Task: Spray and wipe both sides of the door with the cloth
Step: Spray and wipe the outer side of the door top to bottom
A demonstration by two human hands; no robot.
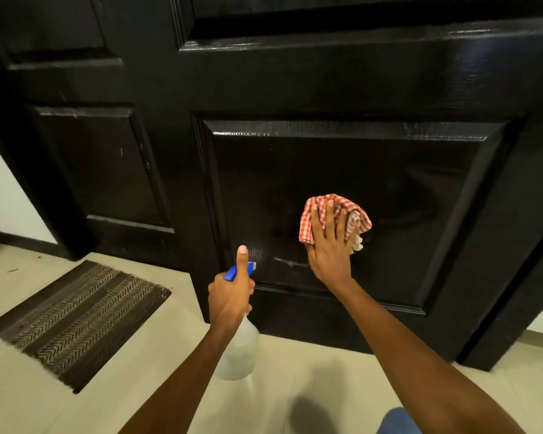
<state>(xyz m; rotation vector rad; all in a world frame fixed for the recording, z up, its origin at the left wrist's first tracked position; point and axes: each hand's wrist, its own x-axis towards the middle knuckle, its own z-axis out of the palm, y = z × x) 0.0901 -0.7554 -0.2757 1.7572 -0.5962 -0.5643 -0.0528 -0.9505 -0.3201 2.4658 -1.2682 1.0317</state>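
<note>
A glossy black panelled door (pixel 342 89) fills the view. My right hand (pixel 328 242) presses a red-and-white checked cloth (pixel 355 214) flat against the door's lower right panel, fingers spread and straight over the cloth. To its left my left hand (pixel 231 296) grips a clear spray bottle (pixel 239 352) with a blue nozzle (pixel 232 272), thumb pointing up, the nozzle towards the door. A wet streak (pixel 290 262) shines on the panel between the two hands.
A brown patterned doormat (pixel 76 321) lies on the pale tiled floor (pixel 295 386) at the left. A white wall (pixel 3 195) shows left of the door, and a dark door frame (pixel 521 308) stands at the right. A blue-clad knee (pixel 398 422) shows at the bottom.
</note>
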